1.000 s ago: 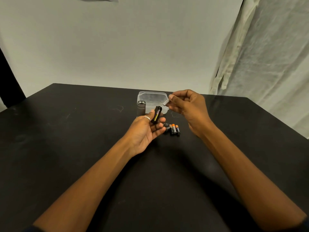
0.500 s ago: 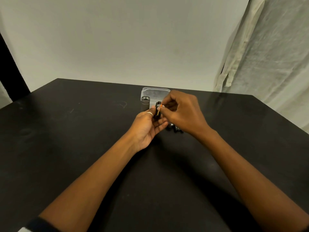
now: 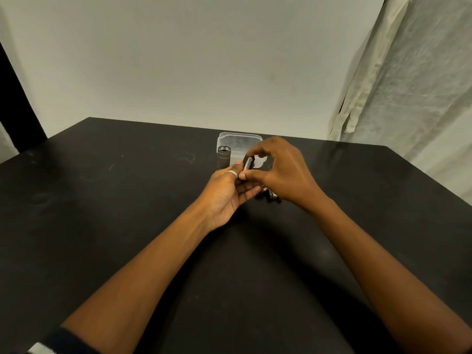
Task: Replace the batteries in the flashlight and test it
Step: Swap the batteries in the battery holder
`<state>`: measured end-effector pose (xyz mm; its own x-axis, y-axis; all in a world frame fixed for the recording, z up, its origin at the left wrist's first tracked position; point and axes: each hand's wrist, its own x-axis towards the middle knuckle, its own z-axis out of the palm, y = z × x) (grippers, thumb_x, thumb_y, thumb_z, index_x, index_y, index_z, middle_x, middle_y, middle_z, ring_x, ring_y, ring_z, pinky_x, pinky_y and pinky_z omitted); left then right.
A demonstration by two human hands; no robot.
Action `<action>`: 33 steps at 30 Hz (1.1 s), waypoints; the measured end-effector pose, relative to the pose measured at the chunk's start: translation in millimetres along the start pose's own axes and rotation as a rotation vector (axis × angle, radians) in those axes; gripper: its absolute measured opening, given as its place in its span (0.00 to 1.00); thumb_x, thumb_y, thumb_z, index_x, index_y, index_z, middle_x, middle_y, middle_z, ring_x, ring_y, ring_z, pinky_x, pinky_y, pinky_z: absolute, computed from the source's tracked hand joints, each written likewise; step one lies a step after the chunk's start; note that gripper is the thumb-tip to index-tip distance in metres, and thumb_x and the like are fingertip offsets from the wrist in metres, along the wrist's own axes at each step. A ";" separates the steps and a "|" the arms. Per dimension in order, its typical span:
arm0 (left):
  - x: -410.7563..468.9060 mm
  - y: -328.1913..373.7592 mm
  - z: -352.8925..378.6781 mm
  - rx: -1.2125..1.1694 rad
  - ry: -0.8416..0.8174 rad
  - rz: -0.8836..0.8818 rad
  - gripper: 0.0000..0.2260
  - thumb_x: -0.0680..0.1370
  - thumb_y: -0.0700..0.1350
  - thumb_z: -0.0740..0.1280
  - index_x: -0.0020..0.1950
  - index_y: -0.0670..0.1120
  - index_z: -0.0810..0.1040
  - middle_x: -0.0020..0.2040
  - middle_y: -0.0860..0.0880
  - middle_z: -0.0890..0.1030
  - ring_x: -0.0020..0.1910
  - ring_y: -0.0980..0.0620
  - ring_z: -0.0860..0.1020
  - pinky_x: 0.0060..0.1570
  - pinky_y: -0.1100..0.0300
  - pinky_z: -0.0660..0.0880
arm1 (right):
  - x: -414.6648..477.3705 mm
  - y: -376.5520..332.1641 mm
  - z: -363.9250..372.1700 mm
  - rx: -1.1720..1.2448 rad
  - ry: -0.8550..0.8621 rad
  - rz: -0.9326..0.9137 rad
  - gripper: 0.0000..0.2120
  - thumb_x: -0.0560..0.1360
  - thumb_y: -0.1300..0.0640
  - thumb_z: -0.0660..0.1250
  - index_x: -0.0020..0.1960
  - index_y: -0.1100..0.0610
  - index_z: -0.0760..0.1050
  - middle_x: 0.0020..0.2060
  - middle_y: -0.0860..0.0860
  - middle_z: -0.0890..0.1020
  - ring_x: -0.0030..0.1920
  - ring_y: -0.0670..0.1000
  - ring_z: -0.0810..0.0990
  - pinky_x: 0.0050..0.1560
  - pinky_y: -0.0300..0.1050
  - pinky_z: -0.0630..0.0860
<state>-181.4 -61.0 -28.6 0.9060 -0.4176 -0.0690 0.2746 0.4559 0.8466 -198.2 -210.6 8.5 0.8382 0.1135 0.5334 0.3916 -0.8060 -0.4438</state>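
From the head camera, both bare forearms reach out over a black table (image 3: 102, 226) toward its far middle. The left hand (image 3: 227, 192) lies palm up, a pale ring (image 3: 232, 173) on one finger, and its grip is closed around the lower end of a small dark battery holder (image 3: 247, 163), which stands tilted, its top leaning away from the person. The right hand (image 3: 283, 172) comes in from the right with its back to the camera; its thumb presses at the holder's lower part beside the left fingers, while the forefinger curls over the top, so this grip is pinched on the same holder. I cannot tell whether a battery sits between those fingertips.

Just behind the hands, the grey flashlight body (image 3: 224, 157) stands upright on the table, its threaded open end up. Touching or just beside it, further back and to the right, is a clear plastic container (image 3: 237, 140), partly hidden by the right hand. Under the right wrist, a few loose batteries (image 3: 272, 196) lie on the table, mostly covered.

A plain pale wall (image 3: 204, 60) rises behind the table, and a light curtain (image 3: 408, 85) hangs at the right.
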 end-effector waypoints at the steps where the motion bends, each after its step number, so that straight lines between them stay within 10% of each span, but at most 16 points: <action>1: 0.2 -0.1 0.0 0.000 -0.003 -0.003 0.13 0.87 0.46 0.58 0.58 0.41 0.79 0.37 0.49 0.85 0.38 0.54 0.85 0.40 0.60 0.82 | 0.9 2.7 -0.8 0.027 -0.019 0.086 0.24 0.67 0.48 0.82 0.60 0.50 0.80 0.56 0.45 0.81 0.54 0.42 0.79 0.50 0.30 0.72; 6: 0.8 -0.3 0.1 0.017 -0.032 -0.006 0.13 0.86 0.46 0.59 0.56 0.40 0.80 0.41 0.46 0.86 0.39 0.53 0.85 0.39 0.61 0.82 | -0.7 10.9 -0.4 0.524 -0.158 0.381 0.23 0.67 0.58 0.83 0.61 0.55 0.81 0.53 0.49 0.87 0.54 0.47 0.86 0.58 0.45 0.83; 10: 2.0 -1.8 -1.3 0.009 -0.042 -0.013 0.12 0.86 0.45 0.61 0.58 0.38 0.79 0.43 0.44 0.86 0.42 0.51 0.86 0.41 0.61 0.82 | -1.8 11.6 -0.4 0.650 -0.133 0.403 0.18 0.69 0.63 0.80 0.58 0.58 0.82 0.48 0.50 0.87 0.46 0.43 0.87 0.46 0.37 0.82; 33: 6.2 -6.0 -0.9 0.026 0.001 0.028 0.12 0.83 0.49 0.65 0.55 0.41 0.82 0.46 0.44 0.86 0.44 0.52 0.86 0.42 0.59 0.82 | -3.4 10.8 -10.3 0.554 -0.007 0.228 0.20 0.68 0.65 0.81 0.58 0.61 0.82 0.47 0.54 0.87 0.46 0.45 0.87 0.49 0.38 0.83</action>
<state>-177.2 -65.5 -34.6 0.9137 -0.4039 -0.0455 0.2405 0.4471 0.8616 -200.7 -225.6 9.3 0.9259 -0.0213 0.3770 0.3399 -0.3878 -0.8568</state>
